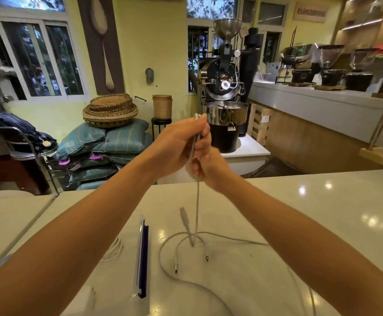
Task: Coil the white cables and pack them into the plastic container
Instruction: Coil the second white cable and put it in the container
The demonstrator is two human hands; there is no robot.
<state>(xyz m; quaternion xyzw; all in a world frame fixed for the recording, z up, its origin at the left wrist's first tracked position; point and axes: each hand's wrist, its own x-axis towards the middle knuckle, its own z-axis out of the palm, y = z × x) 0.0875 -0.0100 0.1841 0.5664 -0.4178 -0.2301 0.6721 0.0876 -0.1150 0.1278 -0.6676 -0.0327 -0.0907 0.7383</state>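
While the left hand (pixel 178 143) and right hand (pixel 212 169) grip a white cable (pixel 197 201), a likely roaster (pixel 224 74) stands beyond the glossy counter (pixel 311 220).

The cable (pixel 197 201) vanishes inside the fingers of the left hand (pixel 179 144) and the right hand (pixel 211 169) just beneath; what is bunched there cannot be told. Well below the fingers its slack leaves the bottom edge, and a coil (pixel 115 249) is half hidden by the left forearm (pixel 83 236).
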